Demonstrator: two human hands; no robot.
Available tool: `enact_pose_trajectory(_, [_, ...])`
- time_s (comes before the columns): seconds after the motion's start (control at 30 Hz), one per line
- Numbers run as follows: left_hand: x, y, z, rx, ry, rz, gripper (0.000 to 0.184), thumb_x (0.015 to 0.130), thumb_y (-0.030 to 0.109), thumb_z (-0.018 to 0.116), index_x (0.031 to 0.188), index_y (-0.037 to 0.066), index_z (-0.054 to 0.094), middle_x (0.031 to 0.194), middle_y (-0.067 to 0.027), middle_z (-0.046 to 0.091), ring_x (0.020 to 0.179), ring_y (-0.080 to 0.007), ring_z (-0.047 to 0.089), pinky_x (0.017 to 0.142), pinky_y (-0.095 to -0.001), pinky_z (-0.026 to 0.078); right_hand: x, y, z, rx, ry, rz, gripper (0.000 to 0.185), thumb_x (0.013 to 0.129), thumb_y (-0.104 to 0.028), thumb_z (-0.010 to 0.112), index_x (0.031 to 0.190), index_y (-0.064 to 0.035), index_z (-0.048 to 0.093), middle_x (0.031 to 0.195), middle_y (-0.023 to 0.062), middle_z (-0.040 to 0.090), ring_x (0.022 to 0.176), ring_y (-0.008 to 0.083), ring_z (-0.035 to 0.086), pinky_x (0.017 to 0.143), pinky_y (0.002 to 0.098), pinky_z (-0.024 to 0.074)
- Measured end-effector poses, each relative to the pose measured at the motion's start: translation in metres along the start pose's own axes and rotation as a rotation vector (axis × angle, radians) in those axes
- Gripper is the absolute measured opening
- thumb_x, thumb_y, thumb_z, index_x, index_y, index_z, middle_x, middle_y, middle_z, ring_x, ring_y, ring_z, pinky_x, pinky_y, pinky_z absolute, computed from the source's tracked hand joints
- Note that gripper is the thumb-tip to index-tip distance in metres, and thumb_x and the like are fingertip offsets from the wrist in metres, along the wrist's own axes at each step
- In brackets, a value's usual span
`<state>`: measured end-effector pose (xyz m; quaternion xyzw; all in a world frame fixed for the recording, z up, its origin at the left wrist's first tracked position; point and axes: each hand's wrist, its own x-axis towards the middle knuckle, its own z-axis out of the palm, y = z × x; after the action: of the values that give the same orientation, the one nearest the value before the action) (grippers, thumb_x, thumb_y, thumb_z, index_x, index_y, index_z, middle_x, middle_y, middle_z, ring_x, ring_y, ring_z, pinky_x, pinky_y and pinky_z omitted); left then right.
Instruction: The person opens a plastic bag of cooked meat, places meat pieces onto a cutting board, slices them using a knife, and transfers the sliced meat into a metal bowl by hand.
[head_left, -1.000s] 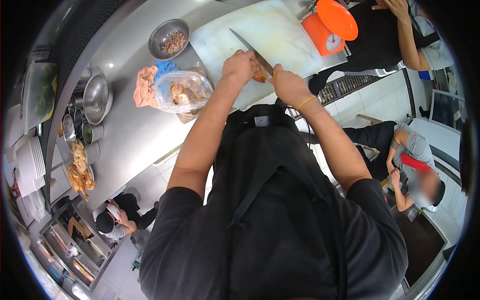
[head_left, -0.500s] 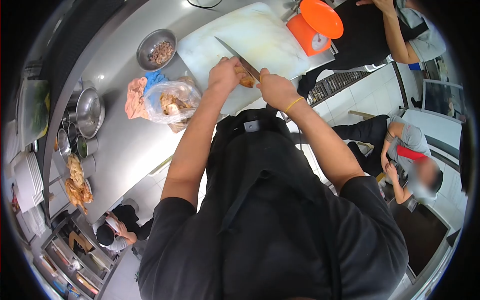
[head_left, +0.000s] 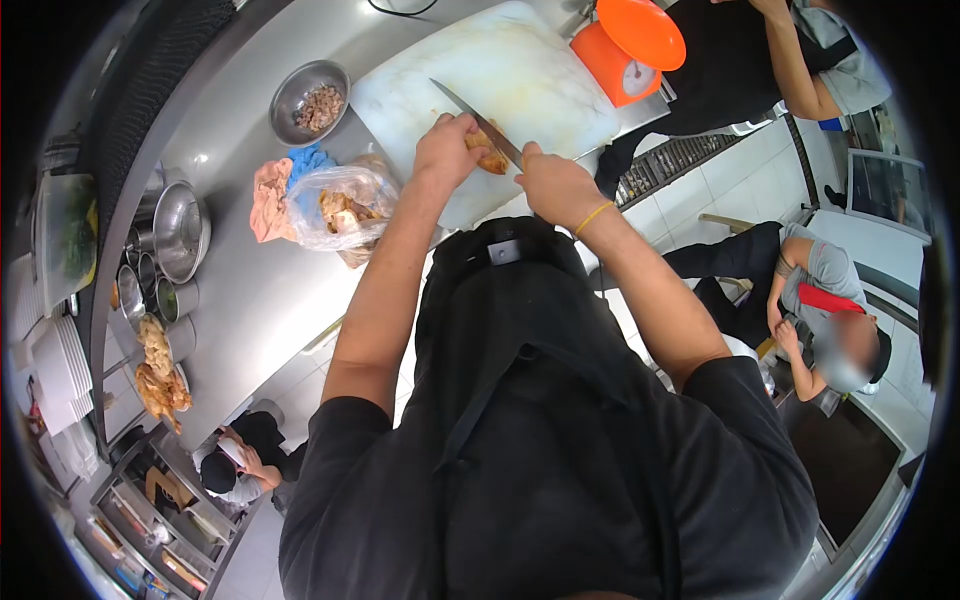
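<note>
on the white board lies golden-brown meat.

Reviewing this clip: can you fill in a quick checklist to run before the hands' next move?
1. Right hand gripping the knife: ok.
2. Left hand on the browned piece: ok.
3. Browned piece on the cutting board: ok.
4. Left hand safely clear of the cutting edge: cannot tell; it is close to the blade.
5. Metal bowl off the board, apart from the blade: ok.
</note>
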<state>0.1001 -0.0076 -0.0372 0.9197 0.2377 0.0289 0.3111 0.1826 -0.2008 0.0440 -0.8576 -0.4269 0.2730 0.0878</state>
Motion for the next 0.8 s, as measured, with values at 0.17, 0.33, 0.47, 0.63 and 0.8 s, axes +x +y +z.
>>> enact_pose_trajectory(0.17, [-0.007,0.000,0.004,-0.024,0.023,-0.006,0.033,0.082,0.023,0.087,0.106,0.008,0.070,0.105,-0.0100,0.068,0.093,-0.0254,0.070,0.083,-0.0403,0.057,0.004,0.004,0.045,0.040,0.053,0.066,0.031,0.105,-0.024,0.058,0.114,0.0043,0.050,0.091,0.0268,0.074,0.089,0.0472,0.074,0.081,0.0554,0.0577])
enact_pose_trajectory(0.33, [-0.004,0.002,-0.001,-0.014,-0.007,-0.006,0.032,0.083,0.021,0.086,0.107,0.007,0.071,0.108,-0.0105,0.067,0.093,-0.0258,0.071,0.084,-0.0399,0.058,0.015,0.003,0.034,0.033,0.055,0.036,0.032,0.105,-0.025,0.059,0.115,0.0040,0.051,0.091,0.0272,0.074,0.089,0.0468,0.074,0.081,0.0558,0.0578])
enact_pose_trajectory(0.47, [-0.011,-0.003,-0.001,-0.085,-0.009,-0.006,0.032,0.083,0.019,0.086,0.109,0.006,0.072,0.109,-0.0113,0.067,0.095,-0.0255,0.072,0.086,-0.0387,0.059,0.002,0.004,0.010,-0.032,0.019,-0.025,0.031,0.105,-0.024,0.058,0.115,0.0040,0.050,0.091,0.0274,0.074,0.090,0.0467,0.074,0.080,0.0561,0.0576])
enact_pose_trajectory(0.63, [-0.012,-0.004,-0.001,-0.133,-0.016,0.007,0.033,0.084,0.019,0.086,0.110,0.005,0.072,0.110,-0.0122,0.067,0.095,-0.0254,0.073,0.088,-0.0379,0.059,-0.013,-0.002,0.026,0.030,0.023,0.041,0.031,0.105,-0.024,0.058,0.115,0.0043,0.050,0.092,0.0285,0.073,0.091,0.0473,0.073,0.081,0.0568,0.0567])
enact_pose_trajectory(0.8, [-0.009,-0.005,-0.004,-0.113,-0.031,0.026,0.031,0.084,0.017,0.085,0.109,0.004,0.072,0.110,-0.0122,0.067,0.099,-0.0255,0.074,0.089,-0.0381,0.060,0.013,0.000,0.044,0.052,0.049,0.051,0.032,0.104,-0.025,0.059,0.115,0.0042,0.051,0.092,0.0285,0.074,0.092,0.0473,0.073,0.082,0.0559,0.0570])
